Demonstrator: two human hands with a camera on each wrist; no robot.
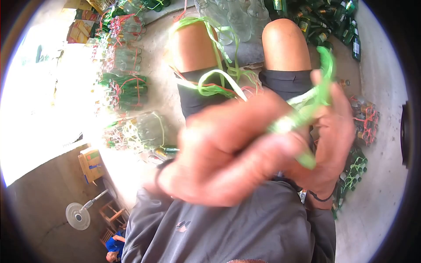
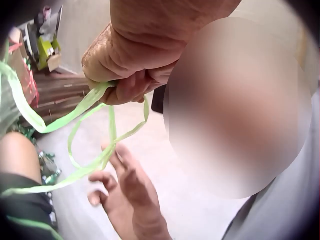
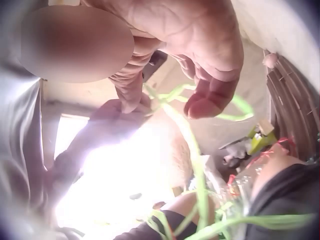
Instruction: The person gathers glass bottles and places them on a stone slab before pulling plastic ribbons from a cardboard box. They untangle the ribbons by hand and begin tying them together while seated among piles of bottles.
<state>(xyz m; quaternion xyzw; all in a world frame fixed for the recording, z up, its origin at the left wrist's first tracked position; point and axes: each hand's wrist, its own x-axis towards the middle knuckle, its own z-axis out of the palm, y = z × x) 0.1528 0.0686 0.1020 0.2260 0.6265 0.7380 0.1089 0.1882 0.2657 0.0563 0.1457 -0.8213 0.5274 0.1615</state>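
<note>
My left hand, blurred in the head view, pinches a light green plastic strip between thumb and curled fingers. From that grip the strip falls in loops. Facing it, my right hand has its fingers bent loosely and spread apart. A bright green length of strip passes by its fingertips in the head view. In the left wrist view the right hand stands below the left, a loop crossing at its fingertips. The right wrist view has the strip running down past the right hand's fingers.
More green strips lie over my knees and dark shorts. Clear glass bottles stand beyond the knees. Tied bottle bundles line the left, and loose green bottles lie at upper right. A fan and a seated person are behind.
</note>
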